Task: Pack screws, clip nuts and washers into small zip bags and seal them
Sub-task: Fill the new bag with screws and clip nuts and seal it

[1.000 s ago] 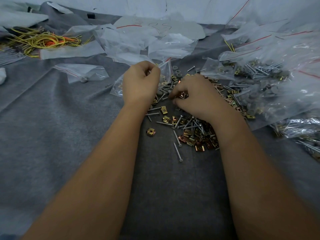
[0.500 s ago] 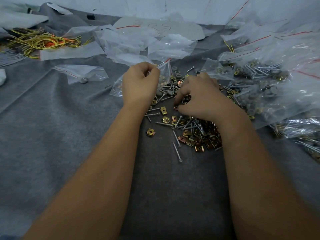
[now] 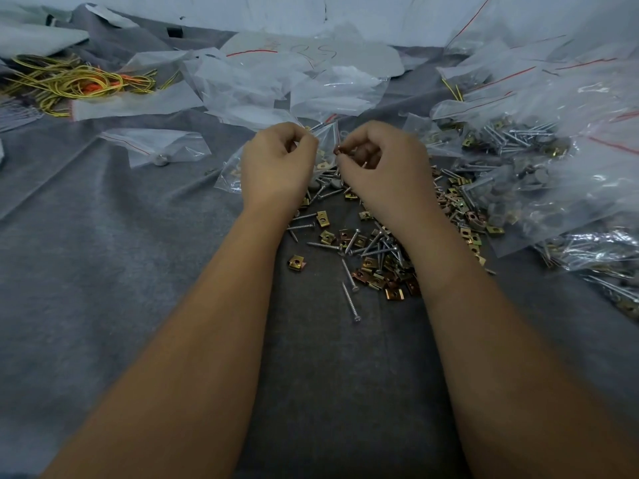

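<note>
We're holding a small clear zip bag [image 3: 325, 140] w/ left hand [image 3: 276, 164], fingers pinching its crinkly rim. Right hand [image 3: 383, 164] is pinching a coppery clip nut [image 3: 340, 151] right beside the bag. Below: threaded silver screws [image 3: 349, 299] & brassy square nuts [image 3: 296, 263] are lying scattered on fuzzy grey felt surface [image 3: 103, 271].

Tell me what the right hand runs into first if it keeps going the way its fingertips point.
The right hand, pinching a small clip nut, points left toward the open zip bag that the left hand holds. It would likely meet the bag's mouth first, though depth is unclear.
</note>
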`<state>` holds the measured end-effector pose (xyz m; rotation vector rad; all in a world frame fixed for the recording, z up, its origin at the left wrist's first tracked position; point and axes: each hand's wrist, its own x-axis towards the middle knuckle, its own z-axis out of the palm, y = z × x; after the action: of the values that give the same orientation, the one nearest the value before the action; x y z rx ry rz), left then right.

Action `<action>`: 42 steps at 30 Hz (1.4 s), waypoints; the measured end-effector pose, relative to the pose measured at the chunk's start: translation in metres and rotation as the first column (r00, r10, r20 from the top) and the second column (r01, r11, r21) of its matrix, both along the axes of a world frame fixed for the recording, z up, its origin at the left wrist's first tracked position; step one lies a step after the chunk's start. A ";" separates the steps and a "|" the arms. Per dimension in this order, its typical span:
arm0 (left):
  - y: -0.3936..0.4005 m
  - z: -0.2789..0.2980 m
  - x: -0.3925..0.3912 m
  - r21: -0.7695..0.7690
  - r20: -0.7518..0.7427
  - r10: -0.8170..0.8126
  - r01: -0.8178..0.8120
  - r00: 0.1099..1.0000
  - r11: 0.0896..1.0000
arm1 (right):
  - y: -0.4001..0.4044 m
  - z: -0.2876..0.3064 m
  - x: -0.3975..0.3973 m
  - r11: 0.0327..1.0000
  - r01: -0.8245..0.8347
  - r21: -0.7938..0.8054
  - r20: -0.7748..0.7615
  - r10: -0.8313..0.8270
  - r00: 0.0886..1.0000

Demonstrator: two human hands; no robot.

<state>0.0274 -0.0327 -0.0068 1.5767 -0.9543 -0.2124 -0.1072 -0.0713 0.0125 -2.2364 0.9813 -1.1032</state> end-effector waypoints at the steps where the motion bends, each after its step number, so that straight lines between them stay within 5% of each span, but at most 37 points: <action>1: 0.000 0.000 0.000 -0.004 0.005 -0.011 0.011 1.000 1.000 | 0.000 -0.001 0.003 1.000 -0.003 -0.019 0.003 0.003 1.000; 8: 0.000 0.001 0.004 -0.114 -0.093 0.049 -0.059 0.995 0.992 | -0.002 -0.004 0.006 0.999 0.019 -0.045 0.020 -0.019 1.000; 11: -0.001 0.001 0.006 -0.149 -0.144 0.065 -0.086 0.988 0.985 | -0.004 -0.005 0.007 0.991 -0.040 -0.126 -0.232 0.009 0.973; 16: 0.003 0.004 0.004 -0.150 -0.208 -0.013 -0.019 0.978 0.988 | -0.007 -0.012 0.007 0.963 -0.149 -0.226 -0.613 -0.022 0.790; 22: 0.007 0.011 0.007 -0.170 -0.349 -0.089 0.030 0.933 0.985 | -0.008 -0.009 0.002 0.962 -0.120 -0.245 -0.580 -0.046 0.813; 27: 0.017 0.017 0.024 -0.391 -0.612 0.004 -0.307 0.791 0.868 | -0.006 -0.007 0.001 0.979 -0.107 -0.175 -0.580 -0.015 0.815; 31: 0.020 0.018 0.032 -0.410 -0.701 0.009 -0.414 0.713 0.813 | -0.004 -0.005 0.000 0.989 -0.112 -0.102 -0.597 0.029 0.802; 34: 0.018 0.018 0.028 -0.321 -0.605 0.077 -0.332 0.792 0.887 | -0.003 -0.005 -0.001 0.992 -0.110 -0.066 -0.584 0.051 0.810; 38: 0.015 0.009 0.012 -0.134 -0.177 0.049 -0.073 0.983 0.988 | -0.005 -0.006 0.000 0.993 -0.094 -0.073 -0.595 0.033 0.803; 42: 0.009 0.002 -0.008 0.316 0.322 -0.036 -0.072 0.946 0.946 | -0.008 -0.010 0.001 0.993 -0.061 -0.105 -0.590 -0.013 0.807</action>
<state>0.0197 -0.0239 -0.0050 1.9651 -1.2052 -0.0999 -0.1058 -0.0793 0.0029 -2.7590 1.1335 -0.4421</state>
